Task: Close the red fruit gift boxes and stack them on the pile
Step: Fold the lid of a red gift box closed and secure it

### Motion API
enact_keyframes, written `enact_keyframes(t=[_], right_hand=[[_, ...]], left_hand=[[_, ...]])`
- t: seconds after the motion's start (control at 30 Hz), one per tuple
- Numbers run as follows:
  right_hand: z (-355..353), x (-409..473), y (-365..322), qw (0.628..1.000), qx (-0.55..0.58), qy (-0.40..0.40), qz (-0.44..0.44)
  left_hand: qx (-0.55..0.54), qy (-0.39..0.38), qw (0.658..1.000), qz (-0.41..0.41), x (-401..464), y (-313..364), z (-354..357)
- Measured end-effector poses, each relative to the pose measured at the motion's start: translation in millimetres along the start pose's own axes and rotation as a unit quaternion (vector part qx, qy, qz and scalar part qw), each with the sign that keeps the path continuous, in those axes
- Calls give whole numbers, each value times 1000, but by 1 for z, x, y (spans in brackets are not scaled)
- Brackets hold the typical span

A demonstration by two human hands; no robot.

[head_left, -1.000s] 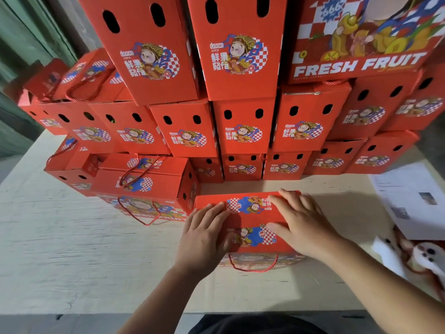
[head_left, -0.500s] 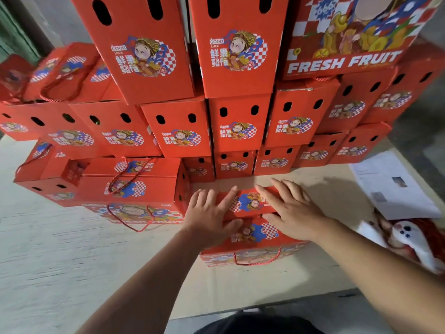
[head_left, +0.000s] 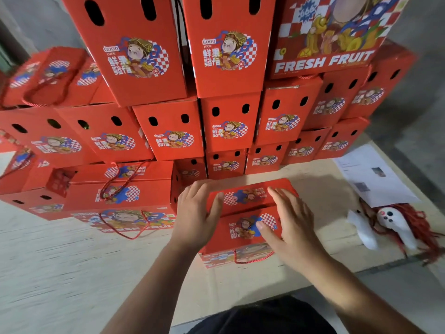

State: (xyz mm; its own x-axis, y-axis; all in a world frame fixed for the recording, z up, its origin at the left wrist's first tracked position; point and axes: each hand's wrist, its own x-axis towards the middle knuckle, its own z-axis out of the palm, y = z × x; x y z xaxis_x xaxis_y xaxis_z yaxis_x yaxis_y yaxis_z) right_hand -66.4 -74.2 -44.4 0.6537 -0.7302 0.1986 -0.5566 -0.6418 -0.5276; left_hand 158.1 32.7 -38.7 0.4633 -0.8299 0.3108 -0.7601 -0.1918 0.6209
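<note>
A red fruit gift box (head_left: 243, 227) with a cartoon print and a red cord handle stands on the pale table in front of me. Its two top flaps meet along a seam across the middle. My left hand (head_left: 196, 214) lies flat on the box's left end, fingers straight and thumb across the far flap. My right hand (head_left: 290, 226) presses flat on the right half, fingers spread over both flaps. Behind the box rises the pile of red gift boxes (head_left: 228, 121), several rows high, with its top out of the picture.
Two boxes (head_left: 125, 189) with loose cord handles sit to the left of my box, one with an open flap. White papers (head_left: 370, 174) and a white soft toy with red yarn (head_left: 395, 225) lie at the right. The table's front edge (head_left: 240, 302) is near my body.
The far flap has come down flatter under my hands. My left hand shifted a little left onto the box's end. The camera moved closer and tilted.
</note>
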Motion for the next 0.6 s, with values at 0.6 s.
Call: enact_keyframes(t=[0.6], right_hand=[[-7,11,-8,993,-68,12,-99]], left_hand=[[152,-127,980,20,24,-8,3]])
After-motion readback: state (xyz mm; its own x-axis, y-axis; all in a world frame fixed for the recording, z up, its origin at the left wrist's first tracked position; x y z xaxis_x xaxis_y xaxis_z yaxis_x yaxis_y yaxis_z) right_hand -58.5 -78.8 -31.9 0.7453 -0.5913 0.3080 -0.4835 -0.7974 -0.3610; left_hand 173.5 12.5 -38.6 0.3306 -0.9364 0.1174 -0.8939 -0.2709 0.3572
